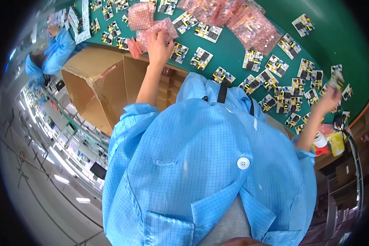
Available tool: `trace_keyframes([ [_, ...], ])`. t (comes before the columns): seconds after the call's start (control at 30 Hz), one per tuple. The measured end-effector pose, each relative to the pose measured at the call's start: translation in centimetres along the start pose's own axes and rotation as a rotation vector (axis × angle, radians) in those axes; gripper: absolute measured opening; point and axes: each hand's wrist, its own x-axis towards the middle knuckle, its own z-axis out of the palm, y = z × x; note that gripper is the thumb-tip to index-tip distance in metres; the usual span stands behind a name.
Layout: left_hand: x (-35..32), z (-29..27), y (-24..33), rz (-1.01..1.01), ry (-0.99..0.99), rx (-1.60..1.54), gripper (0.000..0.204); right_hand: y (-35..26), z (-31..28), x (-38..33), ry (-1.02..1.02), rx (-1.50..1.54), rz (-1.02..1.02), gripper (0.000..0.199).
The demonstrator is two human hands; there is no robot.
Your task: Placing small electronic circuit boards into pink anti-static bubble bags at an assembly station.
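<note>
My left hand (159, 48) rests on a pink bubble-wrap bag (141, 39) at the table's near edge, its fingers bent and closed on the wrap. Something small and dark shows beside those fingertips, too hidden to name. Off to the right, my right hand (329, 101) is smeared by motion. A small circuit board (337, 82) with yellow and black parts sticks out from its fingers, above other boards. Between my hands, several loose circuit boards (201, 58) lie spread over the green tabletop (233, 51).
More pink bubble-wrap bags (256, 35) lie at the far middle, with circuit boards in them. An open cardboard box (96, 82) stands below the table's left edge. A white cup (320, 140) and a yellow packet (336, 144) sit at right. Another person in blue (57, 51) works at far left.
</note>
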Motion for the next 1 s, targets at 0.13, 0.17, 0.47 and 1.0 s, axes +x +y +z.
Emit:
trace_keyframes([
  [0.13,-1.0,-1.1,-1.4,-0.022,0.075,-0.109,0.019,-3.9,3.4,-15.4,-0.549,-0.211,-0.016,0.085],
  [0.17,-1.2,-0.9,-1.6,0.000,0.079,-0.111,0.019,-5.9,4.2,-17.7,-0.622,-0.093,0.047,0.081],
  [0.47,-2.1,-3.6,2.5,-0.003,0.381,-0.323,0.012,-9.5,11.5,-23.7,-0.858,-0.220,-0.410,0.079],
  [1.0,-5.3,-2.4,9.5,-0.033,-0.005,-0.759,0.014,-9.7,15.0,-25.3,-0.940,-0.528,-0.395,0.072],
])
